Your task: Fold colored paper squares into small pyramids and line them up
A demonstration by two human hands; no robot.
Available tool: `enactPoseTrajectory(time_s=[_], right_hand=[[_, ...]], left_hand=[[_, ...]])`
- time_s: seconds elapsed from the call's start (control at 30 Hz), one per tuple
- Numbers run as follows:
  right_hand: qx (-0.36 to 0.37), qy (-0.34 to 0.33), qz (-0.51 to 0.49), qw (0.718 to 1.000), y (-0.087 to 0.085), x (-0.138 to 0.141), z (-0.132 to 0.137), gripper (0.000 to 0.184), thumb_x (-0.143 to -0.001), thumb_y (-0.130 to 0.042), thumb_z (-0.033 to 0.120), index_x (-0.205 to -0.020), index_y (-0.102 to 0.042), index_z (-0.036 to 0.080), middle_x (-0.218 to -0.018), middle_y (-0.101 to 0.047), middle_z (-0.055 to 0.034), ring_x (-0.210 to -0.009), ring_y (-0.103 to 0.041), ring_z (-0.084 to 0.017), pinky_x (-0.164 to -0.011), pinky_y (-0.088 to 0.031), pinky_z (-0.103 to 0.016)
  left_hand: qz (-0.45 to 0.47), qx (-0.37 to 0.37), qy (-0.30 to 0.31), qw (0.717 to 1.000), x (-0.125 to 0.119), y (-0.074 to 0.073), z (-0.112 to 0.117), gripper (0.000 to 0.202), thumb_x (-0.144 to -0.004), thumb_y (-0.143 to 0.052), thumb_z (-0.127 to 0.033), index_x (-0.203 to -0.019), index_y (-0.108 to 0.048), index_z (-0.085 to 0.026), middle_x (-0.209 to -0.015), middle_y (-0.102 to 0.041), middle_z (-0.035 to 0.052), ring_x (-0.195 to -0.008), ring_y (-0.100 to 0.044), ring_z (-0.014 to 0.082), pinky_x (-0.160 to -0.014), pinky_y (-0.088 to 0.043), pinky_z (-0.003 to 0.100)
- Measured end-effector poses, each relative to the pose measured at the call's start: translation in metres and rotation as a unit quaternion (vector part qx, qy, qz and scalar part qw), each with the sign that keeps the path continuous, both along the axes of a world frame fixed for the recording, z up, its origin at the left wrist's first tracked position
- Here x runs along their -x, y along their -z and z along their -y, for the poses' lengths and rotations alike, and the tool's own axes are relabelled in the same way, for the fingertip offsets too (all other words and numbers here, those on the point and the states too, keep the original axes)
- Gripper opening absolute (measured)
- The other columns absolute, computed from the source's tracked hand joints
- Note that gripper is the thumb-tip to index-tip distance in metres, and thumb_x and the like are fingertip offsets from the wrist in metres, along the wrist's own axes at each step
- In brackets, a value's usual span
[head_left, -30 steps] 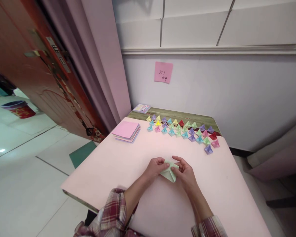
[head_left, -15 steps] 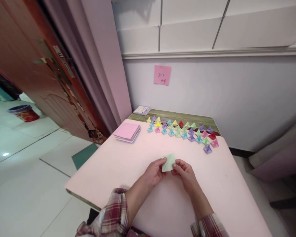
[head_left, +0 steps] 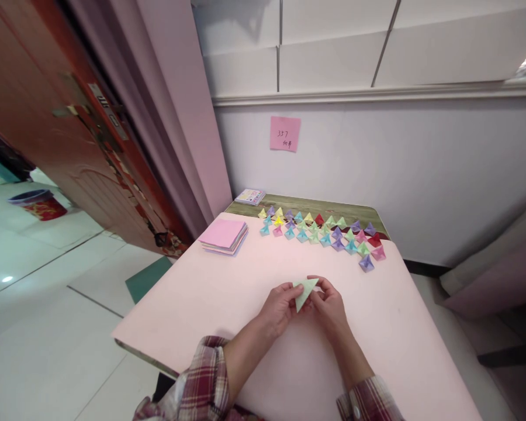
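Observation:
A small light-green piece of paper (head_left: 305, 292), folded into a triangle, is held just above the pink tabletop. My left hand (head_left: 279, 307) is closed on its left side, with the thumb lying on the paper's face. At the right edge my right hand (head_left: 328, 301) pinches the paper between thumb and forefinger; part of the fingers is hidden behind it. Beyond my hands stand rows of small folded paper shapes (head_left: 314, 235) in green, blue, purple, yellow, pink and red.
A stack of square paper sheets (head_left: 223, 234), pink on top, lies on the left of the table (head_left: 193, 298). Behind it is a small packet (head_left: 251, 196) near the wall. A pink note (head_left: 284, 134) sticks to the wall. A red door (head_left: 87, 134) stands at the left.
The green paper was a square with crease lines showing; now it is folded over into a triangle. My right fingers have shifted around its upper right corner.

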State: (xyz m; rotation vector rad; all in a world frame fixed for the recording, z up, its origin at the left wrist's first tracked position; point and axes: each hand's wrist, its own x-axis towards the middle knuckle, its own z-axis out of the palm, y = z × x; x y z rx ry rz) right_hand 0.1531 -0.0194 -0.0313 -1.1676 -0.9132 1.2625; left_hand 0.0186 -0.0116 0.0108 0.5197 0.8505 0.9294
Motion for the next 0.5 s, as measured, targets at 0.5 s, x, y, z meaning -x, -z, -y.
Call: enactPoseTrajectory(time_s=[0.5], right_hand=[[0.021, -0.083, 0.001, 0.996, -0.007, -0.003, 0.004, 0.033, -0.070, -0.075, 0.049, -0.073, -0.067, 0.017, -0.059, -0.061, 0.0000, -0.055, -0.052, -0.012, -0.054, -0.040, -0.024]], left_hand=[[-0.225, -0.205, -0.050, 0.951, 0.014, 0.015, -0.011, 0.047, -0.063, -0.078, -0.030, -0.101, -0.053, -0.016, -0.063, -0.058, -0.0044, -0.059, -0.057, 0.0128, -0.054, -0.050, 0.026]])
